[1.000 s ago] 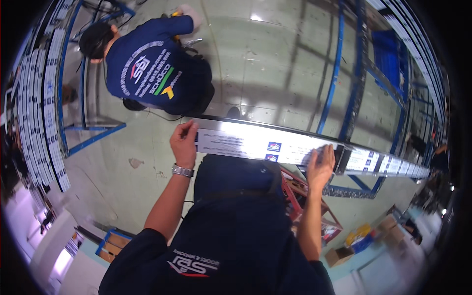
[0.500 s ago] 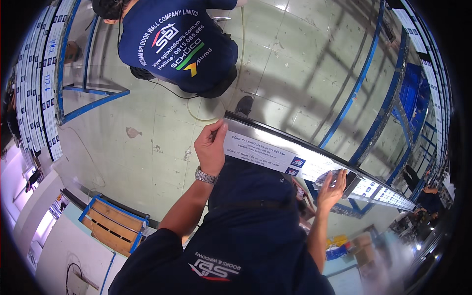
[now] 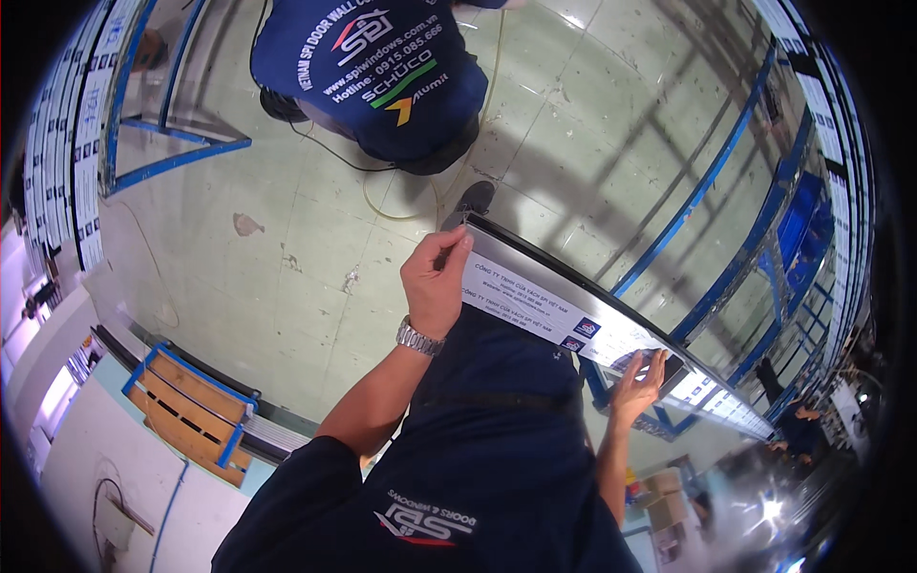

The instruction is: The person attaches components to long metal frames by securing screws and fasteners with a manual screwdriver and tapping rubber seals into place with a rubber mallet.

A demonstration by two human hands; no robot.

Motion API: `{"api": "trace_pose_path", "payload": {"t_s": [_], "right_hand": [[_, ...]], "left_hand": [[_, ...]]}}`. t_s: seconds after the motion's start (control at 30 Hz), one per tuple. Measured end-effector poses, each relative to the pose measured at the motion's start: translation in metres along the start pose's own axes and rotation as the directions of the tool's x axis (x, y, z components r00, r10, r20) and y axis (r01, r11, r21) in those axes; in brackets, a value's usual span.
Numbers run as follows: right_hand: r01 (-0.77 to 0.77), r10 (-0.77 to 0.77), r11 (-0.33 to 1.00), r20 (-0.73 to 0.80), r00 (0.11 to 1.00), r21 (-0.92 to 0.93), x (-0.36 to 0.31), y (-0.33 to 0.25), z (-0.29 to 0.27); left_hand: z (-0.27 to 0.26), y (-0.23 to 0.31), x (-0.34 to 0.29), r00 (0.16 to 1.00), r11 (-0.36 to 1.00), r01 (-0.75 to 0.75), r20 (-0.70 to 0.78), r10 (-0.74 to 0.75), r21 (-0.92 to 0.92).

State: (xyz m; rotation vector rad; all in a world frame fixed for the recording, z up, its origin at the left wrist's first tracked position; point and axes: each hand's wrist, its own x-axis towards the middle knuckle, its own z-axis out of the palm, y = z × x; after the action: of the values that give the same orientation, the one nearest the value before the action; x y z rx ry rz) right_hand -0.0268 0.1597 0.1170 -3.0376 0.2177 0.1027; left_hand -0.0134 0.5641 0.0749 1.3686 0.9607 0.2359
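Note:
A long aluminium profile [image 3: 611, 329] with a dark far edge and white printed protective film slants from in front of my waist to the lower right. At its near-left end, my left hand [image 3: 435, 282] pinches the corner with thumb and fingers; whether film alone or the profile is between them, I cannot tell. Farther along, my right hand [image 3: 637, 387] grips the profile, its fingers laid over the filmed face. A dark patch [image 3: 672, 374] shows beside those fingers. The profile's underside is hidden.
A co-worker in a dark blue shirt [image 3: 382, 86] is bent over ahead, one shoe [image 3: 475, 198] close to the profile's end. Blue metal frames [image 3: 693, 196] stand at right, with film-wrapped profiles at both sides. A wooden-slatted rack [image 3: 186, 411] is at lower left. A thin hose [image 3: 373, 202] lies on the floor.
The view has shifted, so the profile and both hands appear slightly further right and lower at the right end. My right hand's fingers look less spread. My left hand keeps its pinch.

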Motion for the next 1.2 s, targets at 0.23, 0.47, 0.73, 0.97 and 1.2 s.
{"api": "trace_pose_path", "payload": {"t_s": [0.23,0.47,0.73,0.97,1.2], "right_hand": [[0.067,-0.065,0.997,0.063,0.996,-0.036,0.002,-0.001,-0.001],[0.056,-0.048,0.997,0.136,0.99,-0.057,0.002,-0.007,-0.003],[0.002,0.008,0.998,0.166,0.986,-0.058,0.007,-0.009,-0.001],[-0.044,0.046,0.999,0.085,0.995,-0.03,0.002,-0.005,-0.01],[-0.096,0.104,0.99,-0.067,0.992,0.106,0.016,0.001,-0.007]], "left_hand": [[-0.002,0.003,0.003,1.0,1.0,-0.002,-0.023,0.002,-0.029],[-0.01,0.01,0.006,0.994,0.991,0.101,-0.024,-0.103,-0.087],[-0.014,0.011,0.008,0.999,0.998,0.054,-0.002,-0.054,-0.032],[-0.003,0.006,0.006,0.999,0.996,0.031,0.01,-0.031,-0.085],[-0.011,-0.017,0.007,0.998,0.999,-0.045,0.033,0.045,-0.011]]}}
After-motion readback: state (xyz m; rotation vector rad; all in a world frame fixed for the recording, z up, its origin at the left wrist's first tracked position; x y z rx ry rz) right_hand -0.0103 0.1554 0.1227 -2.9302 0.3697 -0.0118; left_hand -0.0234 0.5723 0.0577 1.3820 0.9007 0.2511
